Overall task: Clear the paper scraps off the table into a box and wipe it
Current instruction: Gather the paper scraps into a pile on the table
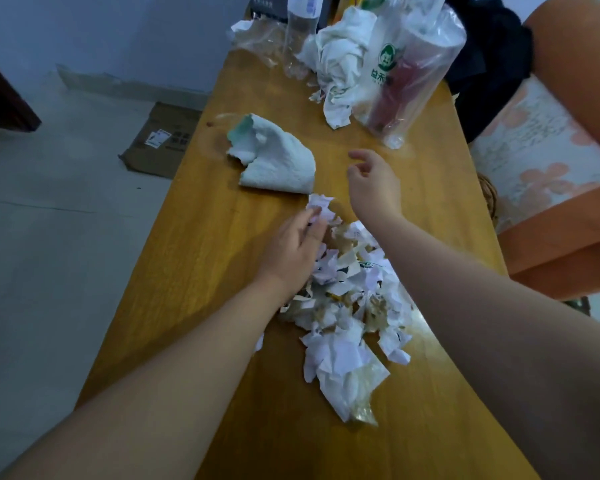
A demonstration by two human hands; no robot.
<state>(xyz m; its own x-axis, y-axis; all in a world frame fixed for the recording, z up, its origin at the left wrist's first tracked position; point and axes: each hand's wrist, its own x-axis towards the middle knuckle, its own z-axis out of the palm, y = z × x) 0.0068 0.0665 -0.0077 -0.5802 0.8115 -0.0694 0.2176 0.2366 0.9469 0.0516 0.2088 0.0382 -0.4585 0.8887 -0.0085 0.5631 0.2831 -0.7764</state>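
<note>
Scraps [347, 306] heaped mid-table [194, 271], left hand [291, 247] at pile's edge

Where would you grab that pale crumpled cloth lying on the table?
Pinch the cloth at its raised, bunched far end, coming from above with the right hand, which hovers open beside it. That end stands up off the table; the near edge lies flat.

Both forearms bare to the frame edge; no sleeve visible; left hand [293, 249] and right hand [373, 183] apparently ringless.
</note>
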